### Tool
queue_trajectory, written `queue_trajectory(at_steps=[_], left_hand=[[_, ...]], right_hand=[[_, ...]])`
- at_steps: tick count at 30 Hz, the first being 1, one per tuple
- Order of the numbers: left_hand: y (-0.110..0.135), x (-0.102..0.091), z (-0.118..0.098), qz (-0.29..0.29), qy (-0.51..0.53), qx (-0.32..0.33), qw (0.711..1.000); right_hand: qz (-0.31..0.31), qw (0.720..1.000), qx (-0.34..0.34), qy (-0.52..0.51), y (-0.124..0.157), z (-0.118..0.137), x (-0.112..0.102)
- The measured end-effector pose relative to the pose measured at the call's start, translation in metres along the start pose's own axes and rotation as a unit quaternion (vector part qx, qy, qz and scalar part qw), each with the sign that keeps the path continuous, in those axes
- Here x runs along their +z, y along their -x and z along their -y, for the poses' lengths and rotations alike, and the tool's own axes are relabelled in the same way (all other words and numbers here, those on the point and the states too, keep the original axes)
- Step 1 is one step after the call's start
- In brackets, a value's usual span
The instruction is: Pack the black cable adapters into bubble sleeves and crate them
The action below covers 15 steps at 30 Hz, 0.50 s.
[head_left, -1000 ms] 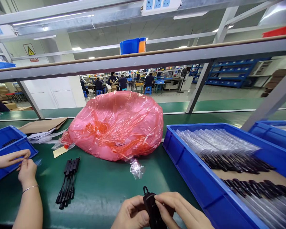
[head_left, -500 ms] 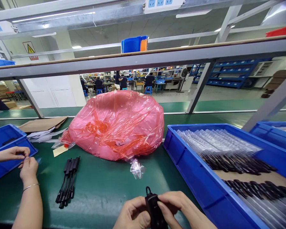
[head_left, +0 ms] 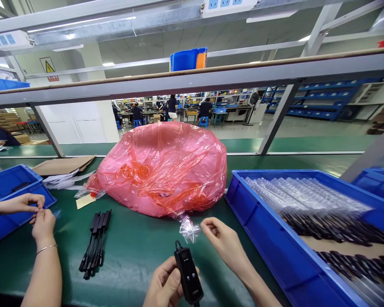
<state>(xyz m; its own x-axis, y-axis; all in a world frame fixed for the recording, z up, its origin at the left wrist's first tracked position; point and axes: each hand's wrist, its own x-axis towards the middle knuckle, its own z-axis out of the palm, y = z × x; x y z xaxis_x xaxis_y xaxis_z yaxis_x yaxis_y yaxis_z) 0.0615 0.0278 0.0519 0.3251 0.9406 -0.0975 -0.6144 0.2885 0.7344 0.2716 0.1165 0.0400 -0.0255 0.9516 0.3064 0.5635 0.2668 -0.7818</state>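
Observation:
My left hand (head_left: 164, 285) is closed around a small black controller (head_left: 188, 273) with buttons, held upright above the green table (head_left: 131, 256) near its front edge. My right hand (head_left: 222, 243) is stretched forward over the table, fingers loosely curled with thumb and forefinger pinched together, just right of a crumpled clear plastic knot (head_left: 188, 228). That knot belongs to a big pink plastic bag (head_left: 163, 168) lying in the middle of the table. Whether anything is in the pinch is too small to tell.
A blue crate (head_left: 259, 221) on the right holds several bagged black cables. A bundle of black parts (head_left: 96, 243) lies at left. Another person's hands (head_left: 40, 215) work beside a blue bin (head_left: 9, 187). Cardboard (head_left: 64, 164) lies behind; a metal shelf frame (head_left: 192, 79) runs overhead.
My right hand has let go of the black controller and moved forward and up toward the bag's knot. My left hand now holds the controller alone.

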Motion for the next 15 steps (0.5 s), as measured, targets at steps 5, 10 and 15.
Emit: queue_trajectory(at_steps=[5, 10, 15], left_hand=[[0.003, -0.009, 0.001, -0.026, 0.012, -0.001, 1.000], [-0.004, -0.013, -0.006, -0.080, 0.023, 0.034, 0.996], [-0.026, -0.007, -0.006, -0.144, 0.016, 0.098, 0.985]], right_hand=[[0.049, 0.995, 0.004, 0.089, -0.050, -0.029, 0.050], [0.059, 0.995, -0.005, 0.085, -0.046, -0.017, 0.049], [0.156, 0.986, -0.052, -0.026, 0.009, 0.021, 0.026]])
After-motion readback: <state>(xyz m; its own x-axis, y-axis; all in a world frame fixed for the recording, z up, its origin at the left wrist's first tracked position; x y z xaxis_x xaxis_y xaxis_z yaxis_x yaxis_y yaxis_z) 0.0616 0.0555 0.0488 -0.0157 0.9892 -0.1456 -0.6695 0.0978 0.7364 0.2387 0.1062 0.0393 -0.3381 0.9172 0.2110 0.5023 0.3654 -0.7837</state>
